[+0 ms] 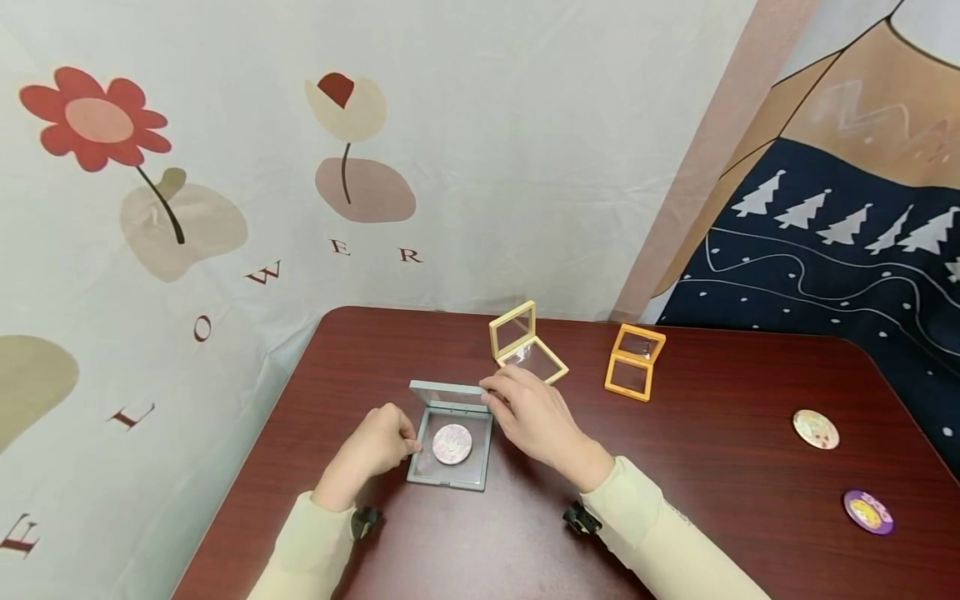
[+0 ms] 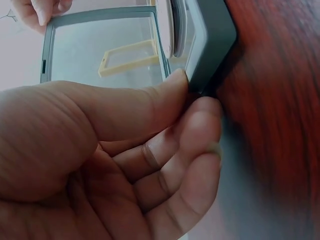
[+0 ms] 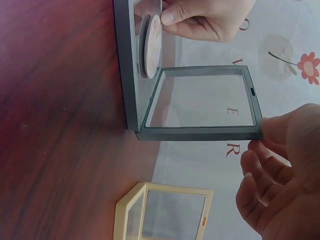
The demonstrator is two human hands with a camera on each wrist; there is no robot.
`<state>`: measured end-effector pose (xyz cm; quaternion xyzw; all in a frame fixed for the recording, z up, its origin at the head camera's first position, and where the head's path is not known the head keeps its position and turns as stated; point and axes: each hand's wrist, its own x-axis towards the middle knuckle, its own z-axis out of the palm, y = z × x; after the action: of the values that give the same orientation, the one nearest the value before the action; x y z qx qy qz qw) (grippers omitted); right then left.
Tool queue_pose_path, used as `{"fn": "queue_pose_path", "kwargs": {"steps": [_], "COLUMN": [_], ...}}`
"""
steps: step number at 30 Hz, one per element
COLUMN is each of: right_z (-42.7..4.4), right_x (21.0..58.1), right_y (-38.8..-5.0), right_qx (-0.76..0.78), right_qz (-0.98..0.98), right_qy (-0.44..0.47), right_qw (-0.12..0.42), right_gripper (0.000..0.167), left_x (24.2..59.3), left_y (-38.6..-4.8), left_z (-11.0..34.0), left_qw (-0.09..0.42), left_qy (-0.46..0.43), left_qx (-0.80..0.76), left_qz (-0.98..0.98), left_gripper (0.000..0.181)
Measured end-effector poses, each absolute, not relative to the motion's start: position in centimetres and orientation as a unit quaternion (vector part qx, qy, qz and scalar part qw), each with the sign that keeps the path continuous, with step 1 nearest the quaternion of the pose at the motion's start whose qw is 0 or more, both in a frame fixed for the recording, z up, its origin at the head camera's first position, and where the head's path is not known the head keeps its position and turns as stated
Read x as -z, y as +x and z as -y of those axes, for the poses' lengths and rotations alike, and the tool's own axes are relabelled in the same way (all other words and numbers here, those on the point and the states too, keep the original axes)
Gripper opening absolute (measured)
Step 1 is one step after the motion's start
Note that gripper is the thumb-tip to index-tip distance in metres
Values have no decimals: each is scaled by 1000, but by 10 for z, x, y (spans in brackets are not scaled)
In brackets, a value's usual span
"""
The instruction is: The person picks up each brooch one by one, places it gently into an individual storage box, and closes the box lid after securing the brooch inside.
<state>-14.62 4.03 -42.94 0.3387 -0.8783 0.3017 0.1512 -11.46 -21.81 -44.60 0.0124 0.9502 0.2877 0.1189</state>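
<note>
A grey-green hinged display case (image 1: pixel 448 484) with clear film panes lies opened on the table, its lid (image 3: pixel 200 133) raised at the back. On the film of its base sits a round badge (image 1: pixel 452 444) with a pale pink pattern. My left hand (image 1: pixel 378 442) pinches the base's left edge between thumb and curled fingers, as the left wrist view shows close up. At the lid's upper right corner, my right hand (image 1: pixel 540 417) holds the frame between thumb and fingertips. The badge appears edge-on in the right wrist view.
Behind the right hand stands an opened cream-yellow case (image 1: pixel 560 372). An orange one (image 1: pixel 628 392) stands open to its right. Two round badges, one pale (image 1: pixel 816 429) and one purple (image 1: pixel 868 512), lie on the right of the dark red table (image 1: pixel 720 500). A printed cloth hangs behind.
</note>
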Motion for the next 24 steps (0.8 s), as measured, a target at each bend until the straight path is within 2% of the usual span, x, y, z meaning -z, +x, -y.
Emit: {"fn": "queue_pose_path", "kwargs": {"steps": [11,24], "right_z": [-41,-41], "right_x": [429,441], "right_y": [-128,-106], "right_qx": [-272,-239], "right_qz": [883,878], "right_qy": [360,402], "right_qw": [132,103], "right_gripper": [14,14], "left_x": [445,447], "left_y": [-115,-117], "left_z": [222,229], "left_qw": [127,169], "left_qy": [19,-6], "left_qx": [-313,-366], "left_qz": [-941,-915], "left_gripper": [23,23]}}
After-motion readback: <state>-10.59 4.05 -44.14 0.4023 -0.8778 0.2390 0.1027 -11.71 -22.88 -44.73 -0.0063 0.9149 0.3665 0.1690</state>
